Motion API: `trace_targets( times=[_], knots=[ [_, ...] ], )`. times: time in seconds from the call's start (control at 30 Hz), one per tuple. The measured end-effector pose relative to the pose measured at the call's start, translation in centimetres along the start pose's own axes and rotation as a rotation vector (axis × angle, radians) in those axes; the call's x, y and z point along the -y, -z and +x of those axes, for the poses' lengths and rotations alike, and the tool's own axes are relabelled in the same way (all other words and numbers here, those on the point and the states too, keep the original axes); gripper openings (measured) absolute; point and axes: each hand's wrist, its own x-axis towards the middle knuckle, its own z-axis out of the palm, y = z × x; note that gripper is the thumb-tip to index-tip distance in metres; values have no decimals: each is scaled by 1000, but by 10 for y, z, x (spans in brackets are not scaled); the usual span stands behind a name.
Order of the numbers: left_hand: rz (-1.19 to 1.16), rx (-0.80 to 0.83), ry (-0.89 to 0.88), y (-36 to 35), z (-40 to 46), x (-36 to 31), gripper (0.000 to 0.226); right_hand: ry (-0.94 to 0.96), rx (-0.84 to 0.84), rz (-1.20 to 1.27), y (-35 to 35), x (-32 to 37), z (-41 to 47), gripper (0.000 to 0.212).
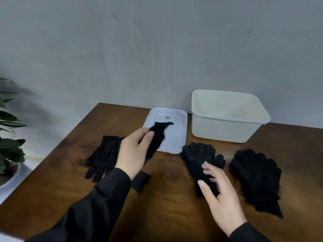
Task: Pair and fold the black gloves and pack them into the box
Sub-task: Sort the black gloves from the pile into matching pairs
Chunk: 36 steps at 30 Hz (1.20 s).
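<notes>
The left hand (133,151) pinches a thin black glove (157,137) over the white lid (181,130); the right hand (220,194) hovers spread above a knit glove (197,154) on the counter (166,215). The box (227,130) looks empty, so pairing has barely begun. All the gloves are limp and dark.

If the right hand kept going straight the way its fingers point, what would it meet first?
Most likely the knit glove just ahead: the right hand hovers open with fingertips pointing up-left over its cuff end. Its height above the glove is unclear from this single view.
</notes>
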Motion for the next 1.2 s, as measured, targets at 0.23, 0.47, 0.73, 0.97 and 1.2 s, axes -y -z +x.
trace_targets(
  times=[0.23, 0.47, 0.73, 0.97, 1.2],
  knots=[
    [-121, 381, 71, -53, -7, -27, 24, 3, 54, 37, 52, 69, 59, 47],
    [38, 519, 43, -62, -13, 10, 14, -56, 15, 54, 76, 75, 96, 8],
    [766, -6, -89, -22, -36, 124, 23, 137, -270, 80, 80, 65, 92, 13],
    [915, -33, -86, -15, -43, 151, 36, 106, 153, -289, 7, -48, 12, 27],
    [903, 50, -80, -12, -44, 146, 67, 188, 170, -374, -8, -75, -1, 51]
  ],
)
